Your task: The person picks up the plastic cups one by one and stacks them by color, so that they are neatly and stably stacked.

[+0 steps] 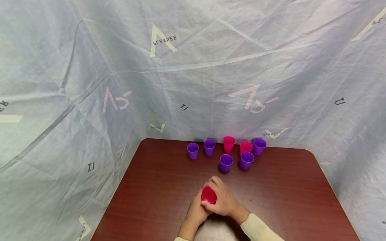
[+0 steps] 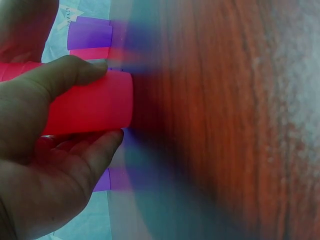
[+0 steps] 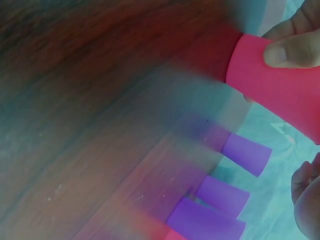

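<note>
A pink cup stands upright between both hands near the front of the table, its mouth facing up. Low on its side, my left hand grips it; in the left wrist view the thumb presses one side and fingers lie along the other. Ridges show around the cup's upper part there. My right hand curls round the rim from the right, thumb on the near side and fingers on the far side. The right wrist view shows only a small part of the right hand at the edge.
Toward the back of the brown table stand several upright cups, purple ones and two pink ones. Nearest the hands are two purple cups. A grey printed cloth hangs behind and at the sides.
</note>
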Tool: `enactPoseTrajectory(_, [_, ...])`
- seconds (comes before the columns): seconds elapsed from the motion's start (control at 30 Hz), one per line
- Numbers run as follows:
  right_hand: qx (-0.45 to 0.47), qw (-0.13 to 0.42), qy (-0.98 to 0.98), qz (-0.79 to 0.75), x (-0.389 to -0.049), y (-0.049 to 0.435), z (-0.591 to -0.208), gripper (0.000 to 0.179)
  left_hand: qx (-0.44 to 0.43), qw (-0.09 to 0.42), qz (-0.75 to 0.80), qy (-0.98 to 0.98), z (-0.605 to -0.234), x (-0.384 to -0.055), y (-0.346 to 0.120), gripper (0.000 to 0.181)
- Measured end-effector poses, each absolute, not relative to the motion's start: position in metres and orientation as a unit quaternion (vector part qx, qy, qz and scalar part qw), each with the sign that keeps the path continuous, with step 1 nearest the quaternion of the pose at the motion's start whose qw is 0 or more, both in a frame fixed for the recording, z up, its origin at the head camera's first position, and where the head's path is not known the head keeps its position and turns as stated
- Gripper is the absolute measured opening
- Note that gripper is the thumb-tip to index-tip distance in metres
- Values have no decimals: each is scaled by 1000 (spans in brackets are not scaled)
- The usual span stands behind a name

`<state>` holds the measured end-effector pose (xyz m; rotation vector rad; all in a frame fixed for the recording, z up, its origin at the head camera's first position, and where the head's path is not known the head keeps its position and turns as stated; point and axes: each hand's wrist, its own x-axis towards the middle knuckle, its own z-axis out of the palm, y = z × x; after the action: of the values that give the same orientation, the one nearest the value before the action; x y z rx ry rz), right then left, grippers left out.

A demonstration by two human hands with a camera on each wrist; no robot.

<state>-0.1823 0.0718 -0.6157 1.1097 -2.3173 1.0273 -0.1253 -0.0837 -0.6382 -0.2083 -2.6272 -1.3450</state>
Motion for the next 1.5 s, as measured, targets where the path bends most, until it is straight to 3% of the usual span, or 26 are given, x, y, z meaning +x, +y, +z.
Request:
enactPoseTrajectory(0.4, [376, 185, -828, 373, -191, 84, -614, 43, -37, 48, -462, -885, -636, -124, -85, 56])
enactPoseTrajectory(0.67, [356, 238, -826, 366, -206, 95, -610, 35, -22, 28, -470, -882, -633, -122, -83, 69])
enactPoseTrajectory(1.17, [259, 261, -846, 385, -250, 132, -580, 30, -29, 51, -468, -882, -634, -122, -82, 69])
enactPoseTrajectory(1.5, [202, 249, -869, 378, -276, 154, -579, 28, -19, 37, -467, -883, -634, -123, -83, 71])
